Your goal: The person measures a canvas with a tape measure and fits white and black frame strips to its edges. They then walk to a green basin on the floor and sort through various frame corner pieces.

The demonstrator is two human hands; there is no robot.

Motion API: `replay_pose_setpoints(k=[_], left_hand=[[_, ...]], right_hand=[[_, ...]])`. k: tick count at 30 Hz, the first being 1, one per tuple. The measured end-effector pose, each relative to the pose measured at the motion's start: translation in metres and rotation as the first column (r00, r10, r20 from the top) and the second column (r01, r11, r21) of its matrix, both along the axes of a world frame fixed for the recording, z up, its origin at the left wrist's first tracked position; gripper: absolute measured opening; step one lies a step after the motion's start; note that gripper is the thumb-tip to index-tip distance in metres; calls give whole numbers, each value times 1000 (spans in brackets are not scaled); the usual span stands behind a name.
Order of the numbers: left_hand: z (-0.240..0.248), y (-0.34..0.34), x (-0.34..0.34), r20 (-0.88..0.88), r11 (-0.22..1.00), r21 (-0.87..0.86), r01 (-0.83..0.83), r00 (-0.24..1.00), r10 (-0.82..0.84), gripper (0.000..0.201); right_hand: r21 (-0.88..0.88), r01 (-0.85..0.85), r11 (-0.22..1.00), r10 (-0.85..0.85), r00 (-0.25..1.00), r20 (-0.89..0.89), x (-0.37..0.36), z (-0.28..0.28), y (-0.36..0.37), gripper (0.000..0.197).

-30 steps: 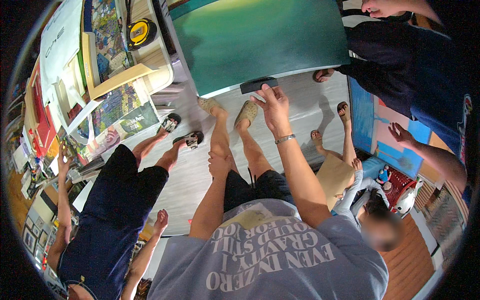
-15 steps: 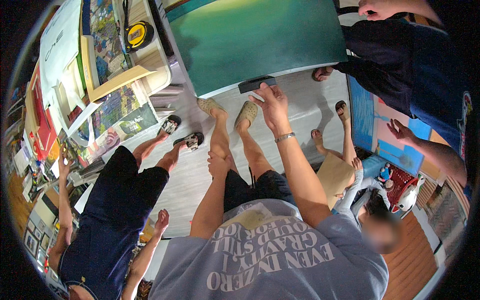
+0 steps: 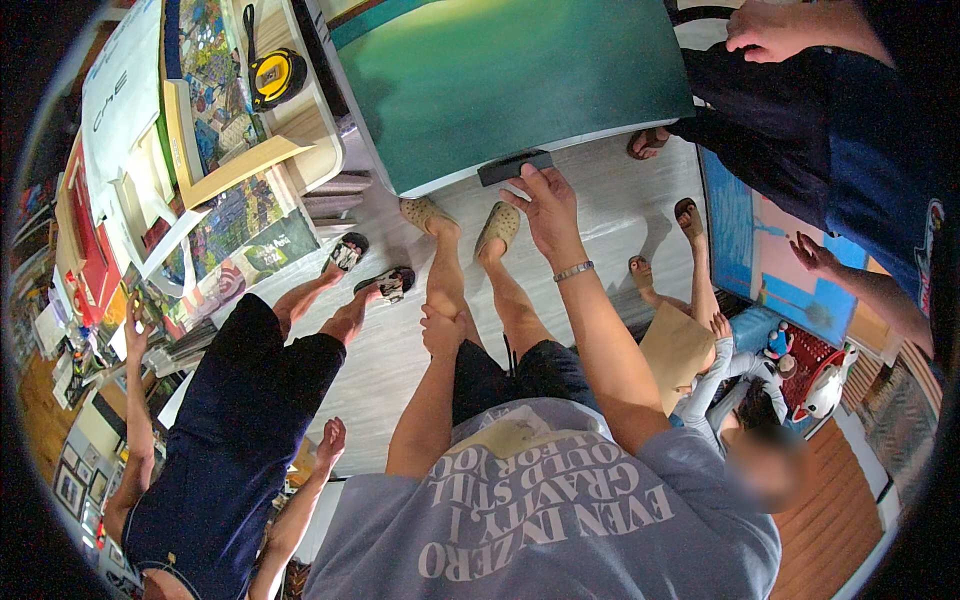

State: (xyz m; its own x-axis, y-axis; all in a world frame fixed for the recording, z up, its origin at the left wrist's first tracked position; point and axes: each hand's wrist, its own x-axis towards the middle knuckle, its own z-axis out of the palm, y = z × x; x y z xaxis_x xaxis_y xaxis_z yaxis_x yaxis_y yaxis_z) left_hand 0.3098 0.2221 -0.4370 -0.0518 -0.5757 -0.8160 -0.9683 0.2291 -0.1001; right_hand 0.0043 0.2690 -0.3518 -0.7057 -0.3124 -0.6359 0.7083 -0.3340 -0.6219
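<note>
A large green painting [image 3: 520,90], with a pale yellow glow toward its far side, lies in front of me. Against its near edge my right hand [image 3: 548,205] pinches a small black flat rectangular piece [image 3: 515,167] between thumb and fingers. Whether the piece touches the canvas or only overlaps it, I cannot tell. My left hand [image 3: 440,330] is wrapped round my left knee, away from the painting.
A yellow-black tape measure [image 3: 276,78] lies on the left table, among prints and frames. One person [image 3: 230,400] stands left, another [image 3: 860,130] at the right edge of the painting. A seated person [image 3: 735,390] holds brown cardboard [image 3: 672,350]. Blue-pink paintings [image 3: 790,260] stand behind.
The whole view has shifted slightly. My right hand still pinches the black piece at the painting's edge, and my left hand stays on my knee.
</note>
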Motion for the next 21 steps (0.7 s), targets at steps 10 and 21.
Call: replay_pose_setpoints(k=[10,21], left_hand=[[2,0,-3,-6,1000,-16,-4,1000,4,99],[3,-4,-6,12,1000,8,1,1000,-1,105]], right_hand=[[30,24,999,-24,1000,8,0,1,-2,22],[-101,42,994,-42,999,7,10,6,8,15]])
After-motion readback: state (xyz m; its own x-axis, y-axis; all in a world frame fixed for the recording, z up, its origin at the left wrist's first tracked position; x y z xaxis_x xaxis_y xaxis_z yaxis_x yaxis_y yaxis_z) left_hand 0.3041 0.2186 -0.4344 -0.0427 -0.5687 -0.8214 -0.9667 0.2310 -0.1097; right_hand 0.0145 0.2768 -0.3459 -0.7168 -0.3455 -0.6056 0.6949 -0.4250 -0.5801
